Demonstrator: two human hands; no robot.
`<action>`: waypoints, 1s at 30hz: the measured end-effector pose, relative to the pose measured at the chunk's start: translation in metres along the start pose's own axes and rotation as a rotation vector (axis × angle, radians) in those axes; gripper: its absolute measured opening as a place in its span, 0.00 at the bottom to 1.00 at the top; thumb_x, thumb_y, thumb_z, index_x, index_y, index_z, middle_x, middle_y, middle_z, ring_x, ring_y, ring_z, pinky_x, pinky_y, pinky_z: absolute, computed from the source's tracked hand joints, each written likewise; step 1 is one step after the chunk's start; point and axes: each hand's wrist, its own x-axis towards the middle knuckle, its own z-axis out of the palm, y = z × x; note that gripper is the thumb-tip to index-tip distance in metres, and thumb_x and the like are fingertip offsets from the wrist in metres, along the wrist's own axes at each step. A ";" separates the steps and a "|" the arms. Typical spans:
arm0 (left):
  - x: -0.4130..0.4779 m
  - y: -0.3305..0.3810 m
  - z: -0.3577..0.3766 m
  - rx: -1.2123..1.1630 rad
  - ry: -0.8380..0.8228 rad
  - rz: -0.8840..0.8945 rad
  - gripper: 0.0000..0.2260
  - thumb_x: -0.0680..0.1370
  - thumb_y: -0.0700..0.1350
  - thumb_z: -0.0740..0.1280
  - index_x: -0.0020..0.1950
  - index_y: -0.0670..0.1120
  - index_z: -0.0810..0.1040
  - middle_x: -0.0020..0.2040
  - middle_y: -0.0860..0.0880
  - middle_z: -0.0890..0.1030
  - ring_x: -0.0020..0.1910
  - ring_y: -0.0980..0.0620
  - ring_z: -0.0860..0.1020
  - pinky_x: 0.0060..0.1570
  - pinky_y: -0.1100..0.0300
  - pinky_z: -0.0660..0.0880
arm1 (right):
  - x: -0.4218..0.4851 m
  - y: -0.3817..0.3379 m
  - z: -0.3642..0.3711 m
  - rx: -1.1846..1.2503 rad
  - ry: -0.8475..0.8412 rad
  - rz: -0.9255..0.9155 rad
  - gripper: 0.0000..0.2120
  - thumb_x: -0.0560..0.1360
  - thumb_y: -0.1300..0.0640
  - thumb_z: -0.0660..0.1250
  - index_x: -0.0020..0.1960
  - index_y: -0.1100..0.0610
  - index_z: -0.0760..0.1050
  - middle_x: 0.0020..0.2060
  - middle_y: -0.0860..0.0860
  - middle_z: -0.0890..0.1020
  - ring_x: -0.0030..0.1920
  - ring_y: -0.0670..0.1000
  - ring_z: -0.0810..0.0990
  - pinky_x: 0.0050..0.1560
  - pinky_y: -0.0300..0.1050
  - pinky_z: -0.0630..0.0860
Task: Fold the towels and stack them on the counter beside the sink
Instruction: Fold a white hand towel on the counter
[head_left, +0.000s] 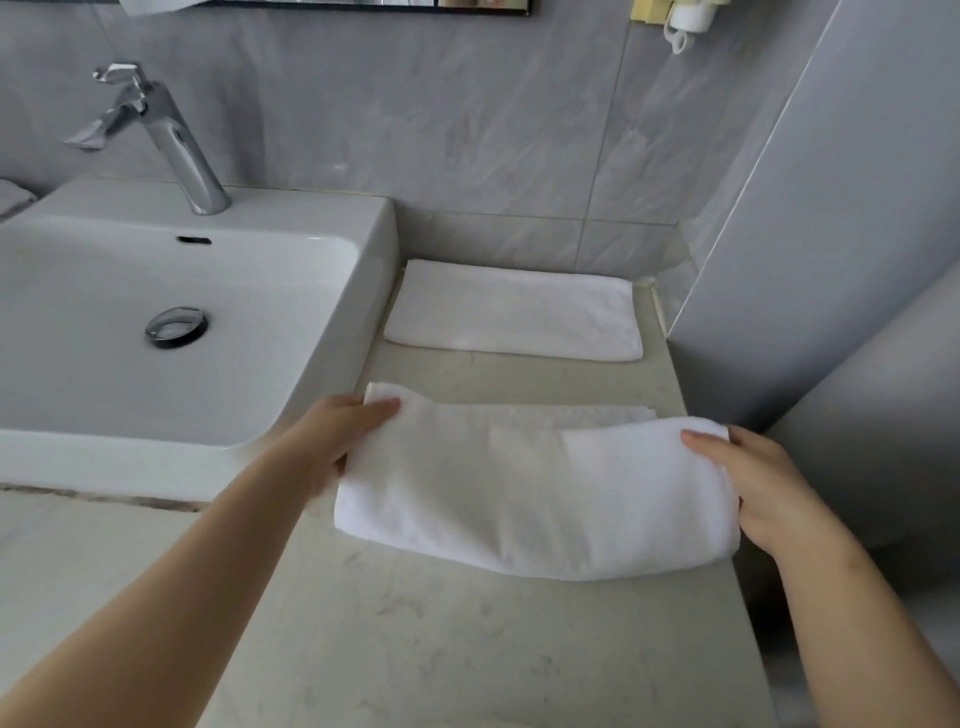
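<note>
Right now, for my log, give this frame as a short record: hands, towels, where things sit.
left hand: grips the held towel at its left end
right hand: grips its right end
held towel: partly folded, over the counter beside the sink
folded towel: flat on the counter near the wall, apart from the held towel
stack: not yet made

Bathroom vanity area. A white ceramic washbasin at left carries a chrome single-lever faucet on its far rim, with an overflow slot and a round metal drain in the bowl. Grey marbled wall tiles cover the far and right walls, and the dark lower edge of a mirror shows at the top. Right of the basin, a pale stone counter bears a folded white towel at its far end and a second towel nearer.
</note>
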 end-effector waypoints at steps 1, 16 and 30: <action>0.006 0.005 0.001 -0.007 0.036 0.032 0.06 0.79 0.44 0.65 0.49 0.41 0.78 0.45 0.43 0.82 0.43 0.47 0.80 0.39 0.57 0.76 | 0.005 -0.006 0.001 0.017 0.021 -0.009 0.03 0.76 0.61 0.65 0.44 0.56 0.76 0.41 0.53 0.80 0.42 0.54 0.78 0.42 0.46 0.73; 0.089 -0.033 0.025 0.611 0.354 0.063 0.14 0.82 0.46 0.57 0.64 0.39 0.69 0.60 0.37 0.74 0.57 0.40 0.74 0.53 0.56 0.68 | 0.095 0.028 0.029 -0.401 0.208 -0.121 0.06 0.77 0.61 0.63 0.46 0.63 0.69 0.43 0.57 0.71 0.44 0.53 0.69 0.43 0.43 0.63; 0.074 -0.025 0.037 1.012 0.489 0.201 0.24 0.81 0.44 0.56 0.76 0.52 0.54 0.71 0.42 0.63 0.66 0.40 0.66 0.63 0.50 0.65 | 0.067 0.022 0.058 -0.770 0.489 -0.447 0.20 0.74 0.64 0.66 0.65 0.62 0.70 0.65 0.62 0.70 0.62 0.65 0.71 0.58 0.56 0.70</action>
